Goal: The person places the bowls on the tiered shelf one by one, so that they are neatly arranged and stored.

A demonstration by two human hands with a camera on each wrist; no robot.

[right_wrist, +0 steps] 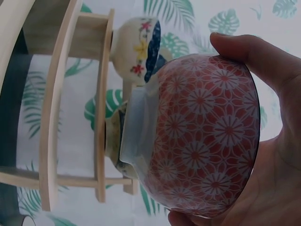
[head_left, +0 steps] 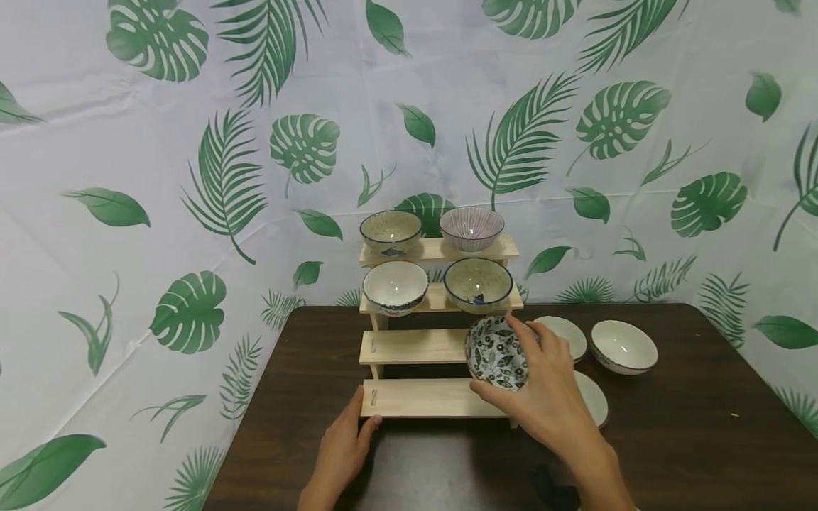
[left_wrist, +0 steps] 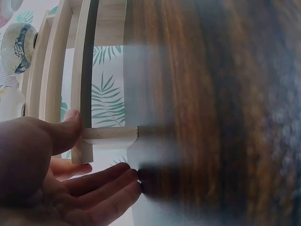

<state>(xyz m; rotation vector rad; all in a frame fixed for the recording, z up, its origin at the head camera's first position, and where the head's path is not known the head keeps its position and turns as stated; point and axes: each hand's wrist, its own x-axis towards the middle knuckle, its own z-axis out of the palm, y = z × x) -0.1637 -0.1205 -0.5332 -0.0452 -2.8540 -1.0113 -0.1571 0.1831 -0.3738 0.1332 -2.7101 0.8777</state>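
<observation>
My right hand [head_left: 552, 394] holds a bowl [head_left: 495, 353] by its rim, thumb on one side and fingers on the other. A black-and-white leaf pattern covers its inside; its outside [right_wrist: 202, 132] is red with white flowers in the right wrist view. The bowl is tilted, over the right end of the lower steps of a stepped wooden rack [head_left: 422, 399]. My left hand [head_left: 345, 443] grips the left end of the lowest step, thumb [left_wrist: 72, 123] against the front and index finger behind; its other fingers stretch toward the tabletop.
On the rack's top step stand a speckled bowl [head_left: 390, 231] and a lilac striped bowl [head_left: 471, 228]. Below them are a white bowl [head_left: 396, 285] and another speckled bowl [head_left: 478, 284]. White bowls [head_left: 623, 346] stand right of the rack on the dark table [head_left: 703, 426]; a leaf-print cloth hangs behind.
</observation>
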